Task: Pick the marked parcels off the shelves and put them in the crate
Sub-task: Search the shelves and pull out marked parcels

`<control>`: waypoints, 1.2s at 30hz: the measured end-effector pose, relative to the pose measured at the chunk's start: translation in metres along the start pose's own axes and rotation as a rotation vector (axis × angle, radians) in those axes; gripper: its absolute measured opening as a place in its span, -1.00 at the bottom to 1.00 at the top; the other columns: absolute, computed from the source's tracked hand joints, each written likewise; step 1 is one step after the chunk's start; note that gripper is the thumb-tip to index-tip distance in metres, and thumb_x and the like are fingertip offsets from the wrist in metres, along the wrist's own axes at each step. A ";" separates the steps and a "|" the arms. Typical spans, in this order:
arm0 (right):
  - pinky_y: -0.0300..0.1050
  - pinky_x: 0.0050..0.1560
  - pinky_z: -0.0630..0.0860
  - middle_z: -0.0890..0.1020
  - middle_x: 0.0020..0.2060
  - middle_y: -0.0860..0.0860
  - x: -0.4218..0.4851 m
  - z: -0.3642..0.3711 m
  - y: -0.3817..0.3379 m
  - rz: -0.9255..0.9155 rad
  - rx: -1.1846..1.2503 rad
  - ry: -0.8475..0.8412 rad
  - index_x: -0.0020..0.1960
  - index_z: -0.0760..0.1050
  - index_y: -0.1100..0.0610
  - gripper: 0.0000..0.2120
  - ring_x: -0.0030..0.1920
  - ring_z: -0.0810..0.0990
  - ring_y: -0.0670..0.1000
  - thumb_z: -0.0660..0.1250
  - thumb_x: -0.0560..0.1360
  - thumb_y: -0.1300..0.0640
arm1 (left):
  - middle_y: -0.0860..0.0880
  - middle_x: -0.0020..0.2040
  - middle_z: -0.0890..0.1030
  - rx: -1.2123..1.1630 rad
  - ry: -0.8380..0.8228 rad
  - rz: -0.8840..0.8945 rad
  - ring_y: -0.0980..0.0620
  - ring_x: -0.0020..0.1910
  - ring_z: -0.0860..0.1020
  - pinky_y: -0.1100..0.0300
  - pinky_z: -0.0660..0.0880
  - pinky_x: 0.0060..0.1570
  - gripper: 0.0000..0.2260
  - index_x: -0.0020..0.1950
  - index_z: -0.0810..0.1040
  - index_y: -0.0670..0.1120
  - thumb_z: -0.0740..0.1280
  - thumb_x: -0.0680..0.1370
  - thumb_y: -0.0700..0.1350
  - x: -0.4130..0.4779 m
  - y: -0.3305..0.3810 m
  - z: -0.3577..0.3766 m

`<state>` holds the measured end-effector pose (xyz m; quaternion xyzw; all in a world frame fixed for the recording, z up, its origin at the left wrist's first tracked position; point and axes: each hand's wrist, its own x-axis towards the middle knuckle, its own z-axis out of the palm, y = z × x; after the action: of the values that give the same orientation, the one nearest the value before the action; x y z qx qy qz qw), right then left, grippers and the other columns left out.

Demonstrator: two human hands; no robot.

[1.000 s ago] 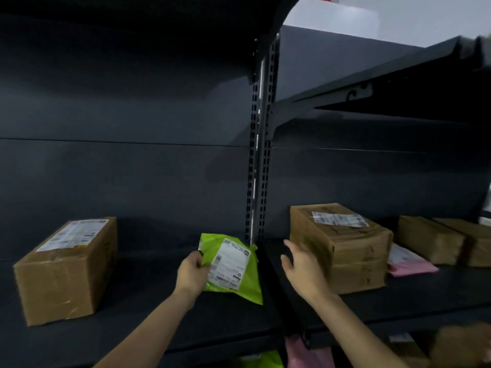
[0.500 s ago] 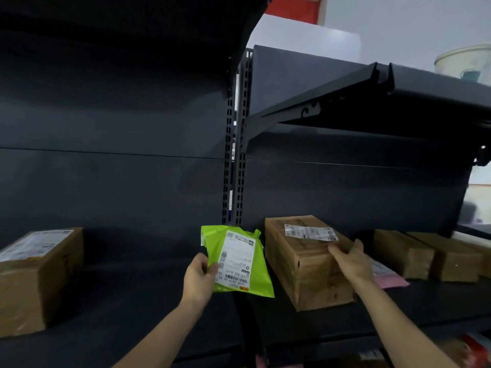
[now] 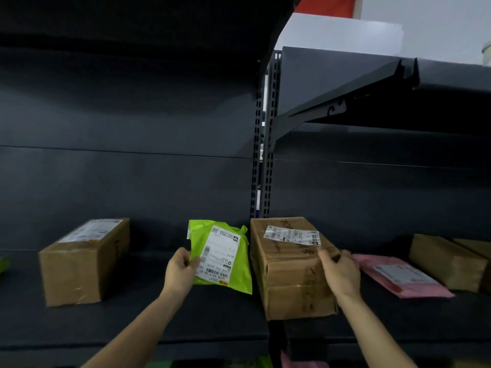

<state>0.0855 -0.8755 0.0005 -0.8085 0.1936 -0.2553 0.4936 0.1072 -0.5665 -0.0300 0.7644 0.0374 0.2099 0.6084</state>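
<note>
1. The left hand (image 3: 180, 269) grips the lime-green plastic mailer bag with a white printed label (image 3: 220, 253) by its left edge, thumb on the label. The bag is held up off the dark metal shelf (image 3: 132, 328), label facing the camera
2. The right hand (image 3: 341, 272) is on the brown taped cardboard box with a white label on top (image 3: 289, 269). Its thumb lies on the top face and its fingers curl down over the upper right edge, so it grasps the box
3. That box stands on the shelf just right of the green bag, below the slotted grey upright post (image 3: 265, 155). Its long axis runs from the shelf front back toward the rear panel
4. The right hand is plainly the nearer one and sits at the box's right flank, about midway along. A pull toward the person would follow the long axis
5. Just right of the box lies a flat pink mailer bag (image 3: 398, 274). A second brown cardboard box (image 3: 85, 261) stands well apart on the left
6. The crate is not in view, so which way the parcels must travel cannot be told
</note>
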 end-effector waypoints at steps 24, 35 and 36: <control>-0.10 -0.13 0.32 0.48 -0.16 0.07 -0.039 0.066 -0.037 -0.169 -0.040 -0.086 0.02 0.49 0.21 -0.62 -0.13 0.44 0.08 0.11 0.58 -0.10 | -0.08 -0.26 0.45 0.332 0.082 -0.155 0.02 -0.34 0.40 0.11 0.29 -0.36 -0.82 -0.20 0.30 -0.12 0.23 0.57 -0.24 0.016 -0.043 -0.109; -0.01 0.19 0.40 0.49 0.19 0.21 -0.064 0.054 -0.026 -0.297 -0.193 -0.032 0.29 0.41 0.20 -0.59 0.22 0.45 0.19 0.16 0.57 -0.05 | -0.15 0.53 0.15 0.847 -0.154 0.222 -0.10 0.52 0.08 0.11 0.07 0.48 -0.48 0.48 0.18 -0.16 0.20 0.59 0.03 0.000 -0.012 -0.087; -0.01 0.20 0.39 0.47 0.21 0.21 -0.068 0.051 -0.023 -0.309 -0.237 -0.037 0.32 0.39 0.19 -0.57 0.24 0.43 0.18 0.17 0.57 -0.05 | -0.14 0.53 0.14 0.864 -0.176 0.275 -0.09 0.52 0.08 0.12 0.06 0.48 -0.47 0.48 0.17 -0.14 0.19 0.59 0.05 -0.004 -0.009 -0.081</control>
<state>0.0636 -0.7915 -0.0135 -0.8855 0.0868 -0.2887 0.3535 0.0759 -0.4910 -0.0254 0.9607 -0.0322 0.1883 0.2013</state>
